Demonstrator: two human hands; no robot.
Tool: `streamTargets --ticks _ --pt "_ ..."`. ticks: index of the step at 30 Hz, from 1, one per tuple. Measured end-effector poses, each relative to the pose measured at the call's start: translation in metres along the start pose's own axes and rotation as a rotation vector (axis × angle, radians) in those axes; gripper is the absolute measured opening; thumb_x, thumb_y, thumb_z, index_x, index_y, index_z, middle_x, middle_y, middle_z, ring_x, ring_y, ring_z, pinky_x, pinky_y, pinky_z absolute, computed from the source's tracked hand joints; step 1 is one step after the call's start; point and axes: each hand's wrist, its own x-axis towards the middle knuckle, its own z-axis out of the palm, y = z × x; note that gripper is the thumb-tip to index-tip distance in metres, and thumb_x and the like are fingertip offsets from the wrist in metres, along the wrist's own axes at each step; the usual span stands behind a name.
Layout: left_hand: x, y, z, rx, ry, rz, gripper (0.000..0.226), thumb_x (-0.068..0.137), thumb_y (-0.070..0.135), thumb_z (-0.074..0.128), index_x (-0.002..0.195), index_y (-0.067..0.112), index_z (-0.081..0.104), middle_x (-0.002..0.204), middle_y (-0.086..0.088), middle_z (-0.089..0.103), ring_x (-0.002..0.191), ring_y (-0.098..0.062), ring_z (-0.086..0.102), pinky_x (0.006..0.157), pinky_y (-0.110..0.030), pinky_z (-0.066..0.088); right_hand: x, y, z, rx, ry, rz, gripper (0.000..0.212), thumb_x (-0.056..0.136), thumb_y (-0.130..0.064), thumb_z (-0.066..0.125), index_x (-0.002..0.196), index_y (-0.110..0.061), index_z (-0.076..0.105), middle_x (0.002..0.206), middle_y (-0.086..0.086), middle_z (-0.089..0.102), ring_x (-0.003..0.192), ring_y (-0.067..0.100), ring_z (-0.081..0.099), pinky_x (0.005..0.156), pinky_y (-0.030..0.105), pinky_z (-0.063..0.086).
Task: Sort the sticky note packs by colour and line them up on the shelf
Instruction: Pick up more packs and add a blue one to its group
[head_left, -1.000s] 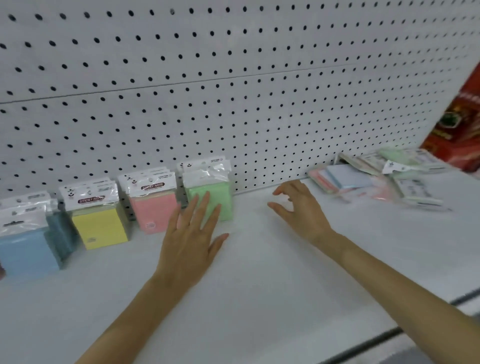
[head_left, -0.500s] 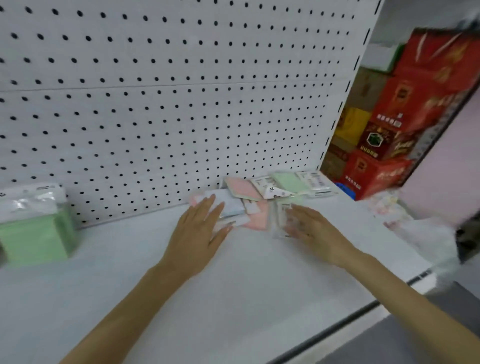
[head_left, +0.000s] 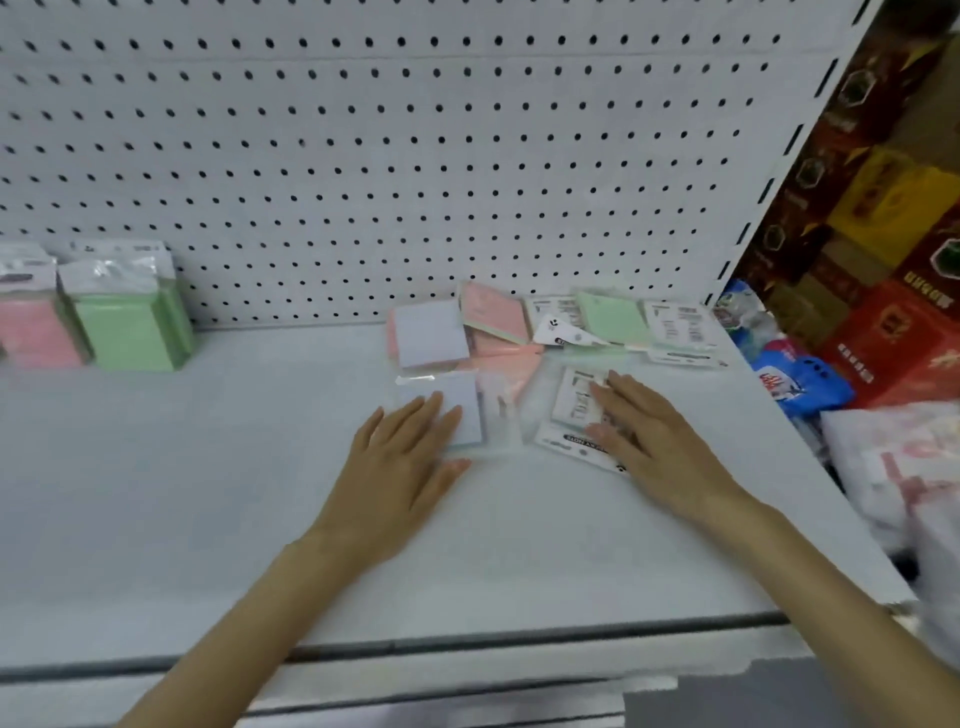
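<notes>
A loose heap of sticky note packs lies flat at the right of the white shelf (head_left: 208, 493): a blue pack (head_left: 428, 338), pink packs (head_left: 493, 317), a green pack (head_left: 613, 317). My left hand (head_left: 400, 467) lies flat with straight fingers on another blue pack (head_left: 460, 402). My right hand (head_left: 654, 441) rests with straight fingers on a white-labelled pack (head_left: 576, 400). At the left, a green pack (head_left: 130, 317) and a pink pack (head_left: 31, 327) stand upright against the pegboard.
The white pegboard (head_left: 415, 156) backs the shelf. Red and yellow cartons (head_left: 883, 249) and blue packets (head_left: 800, 379) sit beyond the shelf's right end. A white plastic bag (head_left: 893, 467) lies at the right. The shelf's front edge (head_left: 467, 639) runs below my forearms.
The view swung right from the sorted row to the loose heap. Both hands moved right onto the heap, the left onto a blue pack, the right onto a white-labelled pack.
</notes>
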Motion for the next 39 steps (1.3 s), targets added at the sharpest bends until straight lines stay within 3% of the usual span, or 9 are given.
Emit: streamTargets --ticks 4,8,11,16,21,25,32,36,39 --pt "-0.05 0.026 -0.009 -0.103 0.031 0.032 0.059 0.099 0.055 0.018 0.134 0.024 0.054 0.143 0.002 0.048 0.13 -0.016 0.042 0.106 -0.028 0.024 -0.043 -0.006 -0.006 0.037 0.003 -0.083 0.052 0.089 -0.051 0.041 0.137 -0.033 0.045 0.146 -0.019 0.03 0.135 0.0 0.021 0.109 0.016 0.012" --pt "-0.051 0.036 -0.024 -0.356 0.178 -0.121 0.051 0.09 0.059 0.037 0.125 0.029 0.059 0.134 0.009 0.051 0.124 -0.009 0.043 0.105 -0.022 0.027 -0.072 -0.007 -0.012 0.17 0.065 -0.085 0.042 0.078 -0.05 0.057 0.119 -0.039 0.056 0.129 -0.02 0.044 0.116 -0.006 0.03 0.102 0.018 0.024" --pt "-0.028 0.031 -0.03 -0.358 0.074 -0.172 0.071 0.076 0.071 0.039 0.131 0.028 0.054 0.134 0.008 0.05 0.124 -0.014 0.042 0.106 -0.029 0.03 -0.061 -0.006 -0.019 0.134 0.063 0.022 0.058 0.074 -0.042 0.073 0.127 -0.037 0.05 0.121 -0.018 0.041 0.112 -0.002 0.026 0.097 0.019 0.022" --pt "-0.014 0.018 -0.029 -0.235 -0.146 -0.16 0.11 0.045 0.101 0.03 0.131 0.034 0.049 0.129 0.013 0.047 0.12 -0.012 0.04 0.1 -0.026 0.029 -0.048 -0.005 -0.021 -0.02 -0.01 0.107 0.069 0.063 -0.056 0.075 0.125 -0.035 0.05 0.107 -0.013 0.041 0.108 0.009 0.033 0.087 0.026 0.023" --pt "-0.011 0.024 -0.031 -0.191 -0.207 -0.236 0.085 0.064 0.06 0.077 0.136 0.031 0.042 0.127 0.007 0.037 0.121 -0.016 0.029 0.098 -0.025 0.023 -0.045 -0.013 -0.024 0.053 -0.083 0.229 0.062 0.061 -0.049 0.081 0.112 -0.034 0.051 0.099 -0.011 0.043 0.105 0.013 0.035 0.087 0.028 0.029" --pt "-0.009 0.023 -0.03 -0.158 -0.209 -0.293 0.085 0.063 0.054 0.08 0.133 0.028 0.042 0.117 0.004 0.036 0.116 -0.019 0.03 0.095 -0.025 0.023 -0.044 -0.02 -0.026 0.123 -0.132 0.31 0.06 0.056 -0.048 0.085 0.103 -0.03 0.053 0.091 -0.013 0.048 0.102 0.019 0.047 0.089 0.037 0.042" --pt "-0.004 0.02 -0.03 -0.106 -0.215 -0.398 0.077 0.055 0.064 0.077 0.111 0.022 0.046 0.104 0.003 0.039 0.104 -0.02 0.037 0.086 -0.03 0.028 -0.045 -0.032 -0.026 0.144 -0.177 0.413 0.056 0.054 -0.048 0.086 0.093 -0.027 0.052 0.093 -0.007 0.055 0.105 0.022 0.051 0.092 0.041 0.046" --pt "-0.015 0.029 -0.036 -0.258 -0.107 -0.43 0.07 0.055 0.058 0.081 0.095 0.02 0.038 0.091 0.004 0.048 0.085 -0.02 0.048 0.072 -0.036 0.043 -0.049 -0.052 -0.026 0.14 -0.198 0.43 0.043 0.056 -0.045 0.087 0.077 -0.027 0.053 0.086 -0.007 0.058 0.104 0.022 0.053 0.091 0.04 0.048" --pt "-0.022 0.039 -0.042 -0.312 0.007 -0.474 0.066 0.059 0.052 0.083 0.097 0.021 0.04 0.085 0.006 0.058 0.078 -0.021 0.054 0.071 -0.039 0.046 -0.056 -0.06 -0.019 0.187 -0.187 0.413 0.043 0.058 -0.041 0.087 0.076 -0.025 0.052 0.086 -0.005 0.063 0.093 0.02 0.062 0.085 0.04 0.052"
